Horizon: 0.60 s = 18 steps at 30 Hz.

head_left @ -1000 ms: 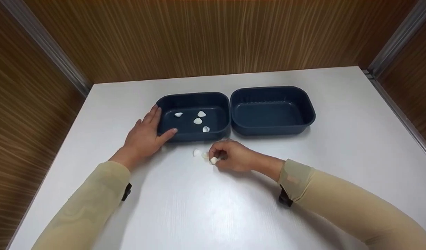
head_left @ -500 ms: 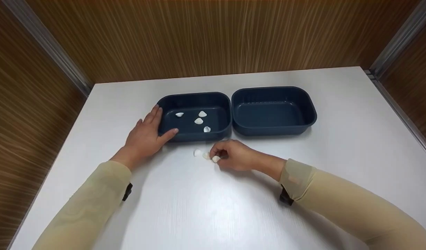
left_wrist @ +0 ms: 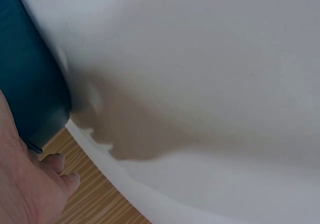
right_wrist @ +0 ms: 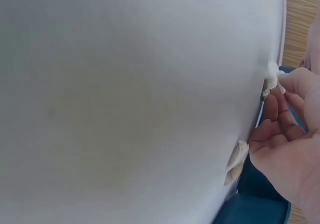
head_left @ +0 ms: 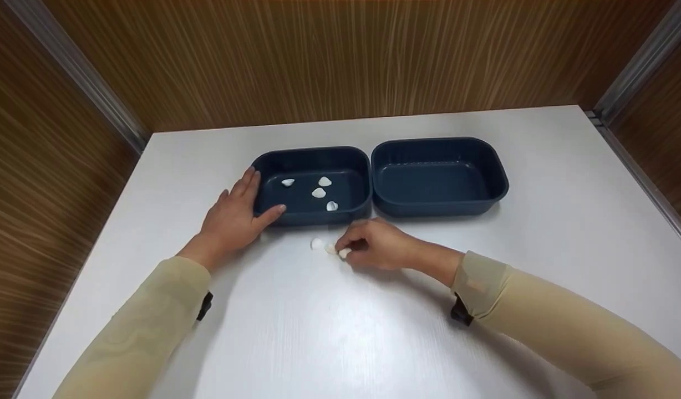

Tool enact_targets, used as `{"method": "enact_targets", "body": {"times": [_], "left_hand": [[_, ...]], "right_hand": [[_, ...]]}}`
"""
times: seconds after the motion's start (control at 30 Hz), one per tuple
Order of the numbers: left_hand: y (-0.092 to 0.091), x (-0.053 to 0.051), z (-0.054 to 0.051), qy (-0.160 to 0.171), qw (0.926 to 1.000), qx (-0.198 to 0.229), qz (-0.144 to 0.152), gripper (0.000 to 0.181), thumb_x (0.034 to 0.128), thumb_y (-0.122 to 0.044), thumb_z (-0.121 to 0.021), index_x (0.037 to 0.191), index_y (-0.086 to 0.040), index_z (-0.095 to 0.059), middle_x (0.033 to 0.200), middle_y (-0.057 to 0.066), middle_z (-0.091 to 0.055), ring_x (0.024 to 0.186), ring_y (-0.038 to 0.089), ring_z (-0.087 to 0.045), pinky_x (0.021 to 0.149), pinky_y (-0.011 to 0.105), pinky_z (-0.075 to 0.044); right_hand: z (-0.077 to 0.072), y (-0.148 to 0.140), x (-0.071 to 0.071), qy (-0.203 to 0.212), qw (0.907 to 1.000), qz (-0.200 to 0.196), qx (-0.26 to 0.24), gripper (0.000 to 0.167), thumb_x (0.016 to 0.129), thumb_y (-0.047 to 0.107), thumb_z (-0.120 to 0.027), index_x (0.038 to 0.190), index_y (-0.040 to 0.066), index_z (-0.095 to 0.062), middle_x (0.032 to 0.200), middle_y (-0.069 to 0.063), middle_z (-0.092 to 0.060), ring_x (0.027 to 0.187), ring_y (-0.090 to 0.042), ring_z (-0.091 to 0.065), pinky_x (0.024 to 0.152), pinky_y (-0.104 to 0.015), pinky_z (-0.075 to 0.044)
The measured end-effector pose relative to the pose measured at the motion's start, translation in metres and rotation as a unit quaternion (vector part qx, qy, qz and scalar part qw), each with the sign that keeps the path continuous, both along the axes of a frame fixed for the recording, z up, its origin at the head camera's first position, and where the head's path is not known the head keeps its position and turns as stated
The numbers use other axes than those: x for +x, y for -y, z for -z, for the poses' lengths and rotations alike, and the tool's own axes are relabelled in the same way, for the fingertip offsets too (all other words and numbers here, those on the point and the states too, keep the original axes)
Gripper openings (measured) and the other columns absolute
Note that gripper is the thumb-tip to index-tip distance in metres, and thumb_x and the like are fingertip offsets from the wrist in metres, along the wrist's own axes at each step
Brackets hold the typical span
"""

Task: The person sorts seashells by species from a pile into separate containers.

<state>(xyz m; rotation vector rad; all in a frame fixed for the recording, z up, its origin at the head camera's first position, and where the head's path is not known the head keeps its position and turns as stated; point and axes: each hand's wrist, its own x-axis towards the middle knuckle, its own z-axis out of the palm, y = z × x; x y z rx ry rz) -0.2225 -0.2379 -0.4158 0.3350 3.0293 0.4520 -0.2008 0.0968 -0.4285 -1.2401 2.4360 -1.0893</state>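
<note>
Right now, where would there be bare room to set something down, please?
Bare table shows between the sleeves and right of the right container, whose floor looks bare too. It is crowded before the left container: the right hand pinches a shell beside other shells. The left hand occupies that container's left side.

You are in a booth-like work bay: a white tabletop [head_left: 340, 343] spreads across the lower frame, a wood-grain back panel [head_left: 340, 61] closes the top, and a matching left panel [head_left: 35, 166] and right panel [head_left: 665, 105] meet it at metal corner strips [head_left: 79, 77], upper left and upper right. Lab, workshop or office, you can't tell.
</note>
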Motion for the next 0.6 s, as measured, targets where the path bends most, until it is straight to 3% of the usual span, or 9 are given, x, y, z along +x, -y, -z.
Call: {"method": "enact_targets", "body": {"times": [0.33,0.47,0.6], "left_hand": [[0.000,0.000,-0.002,-0.001,1.0000,-0.003,-0.007,0.109,0.1000,-0.082,-0.035,0.170,-0.003,-0.008,0.178,0.012,-0.004,0.162,0.033,-0.015,0.129,0.058,-0.012],[0.000,0.000,-0.001,0.000,1.0000,-0.003,-0.010,0.109,0.0999,-0.082,-0.036,0.170,-0.004,-0.009,0.179,0.012,-0.004,0.162,0.033,-0.016,0.129,0.057,-0.012],[0.000,0.000,0.000,0.000,1.0000,0.002,-0.008,0.108,0.1000,-0.082,-0.036,0.170,-0.004,-0.010,0.178,0.012,-0.004,0.162,0.033,-0.018,0.129,0.057,-0.012]], "right_hand": [[-0.032,0.001,-0.006,-0.029,0.9978,-0.015,-0.058,0.023,0.093,0.001,-0.072,0.113,0.006,-0.081,0.109,-0.002,-0.078,0.099,-0.018,-0.073,0.078,-0.044,-0.060],[-0.048,0.004,-0.018,-0.039,0.9962,0.002,-0.078,0.019,0.095,0.002,-0.074,0.112,0.005,-0.081,0.108,-0.003,-0.078,0.097,-0.017,-0.072,0.082,-0.039,-0.061],[-0.061,0.005,-0.033,-0.039,0.9952,0.037,-0.082,0.018,0.094,0.001,-0.075,0.112,0.004,-0.081,0.105,-0.005,-0.077,0.089,-0.015,-0.068,0.076,-0.028,-0.057]]}}
